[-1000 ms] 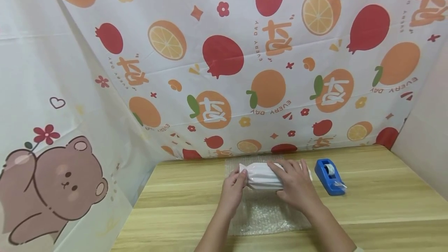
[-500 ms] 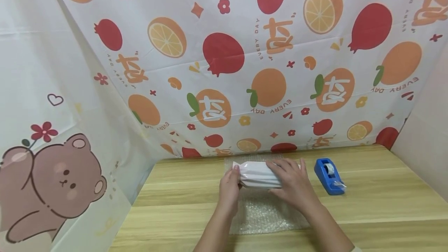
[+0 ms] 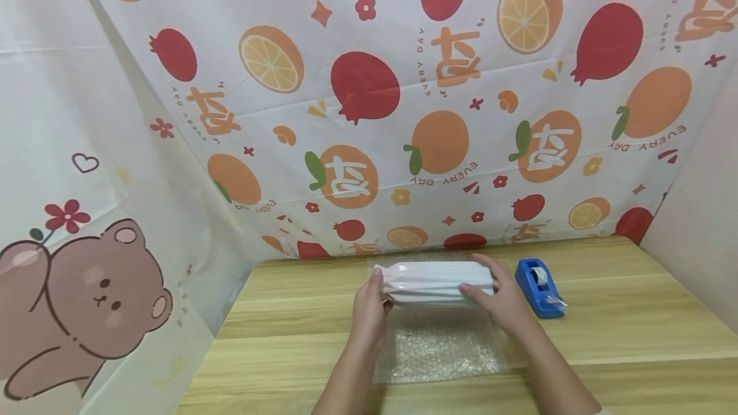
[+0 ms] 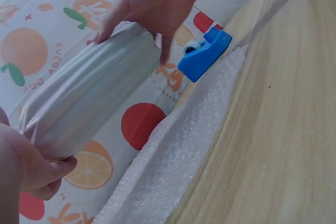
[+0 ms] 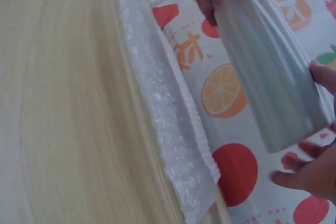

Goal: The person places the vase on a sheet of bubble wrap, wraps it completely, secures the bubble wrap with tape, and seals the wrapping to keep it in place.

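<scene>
A white vase [image 3: 435,284] with long ribs and a narrower, pinkish neck lies sideways in the air above the table. My left hand [image 3: 369,309] grips it by the neck, thumb on top. At the wide base end is my right hand [image 3: 510,300], its fingers spread around that end. In the right wrist view one finger touches the vase's side, while the lower digits [image 5: 296,174] are blurred and stand off the base. A sheet of bubble wrap [image 3: 441,354] is spread on the table beneath the vase. Part of the right hand is cut off in the right wrist view.
On the wooden table [image 3: 300,325], right of the bubble wrap, stands a blue tape dispenser [image 3: 539,290] with a strip of clear tape hanging from its front. A fruit-print cloth [image 3: 369,88] hangs along the table's back edge.
The vase has shifted slightly left along with my left hand. My right hand has slid off the vase's top toward the base end, its thumb now in front, uncovering more of the vase.
</scene>
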Action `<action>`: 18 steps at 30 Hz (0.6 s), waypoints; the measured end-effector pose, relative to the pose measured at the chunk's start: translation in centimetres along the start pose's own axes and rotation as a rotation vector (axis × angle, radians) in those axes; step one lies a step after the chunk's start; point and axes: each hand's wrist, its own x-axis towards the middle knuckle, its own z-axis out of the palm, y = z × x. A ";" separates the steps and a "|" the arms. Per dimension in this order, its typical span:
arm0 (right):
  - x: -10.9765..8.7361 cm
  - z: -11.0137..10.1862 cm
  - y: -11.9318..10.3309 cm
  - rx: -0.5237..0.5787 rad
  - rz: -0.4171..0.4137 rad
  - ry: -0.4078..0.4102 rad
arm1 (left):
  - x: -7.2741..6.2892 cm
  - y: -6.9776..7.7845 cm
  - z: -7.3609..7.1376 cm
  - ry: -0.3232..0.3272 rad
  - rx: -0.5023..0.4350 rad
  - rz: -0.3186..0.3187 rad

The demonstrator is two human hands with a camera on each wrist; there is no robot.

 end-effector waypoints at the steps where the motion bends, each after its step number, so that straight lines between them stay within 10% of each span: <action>1: 0.0 -0.3 0.1 0.060 0.043 -0.018 | 0.0 0.0 0.0 -0.001 -0.005 -0.002; 12: 0.0 -0.4 1.1 0.612 0.297 -0.173 | 0.0 0.0 0.1 -0.007 0.008 -0.008; 18: -0.2 0.0 1.6 0.622 0.324 -0.171 | -0.2 0.1 -0.1 -0.029 0.056 -0.016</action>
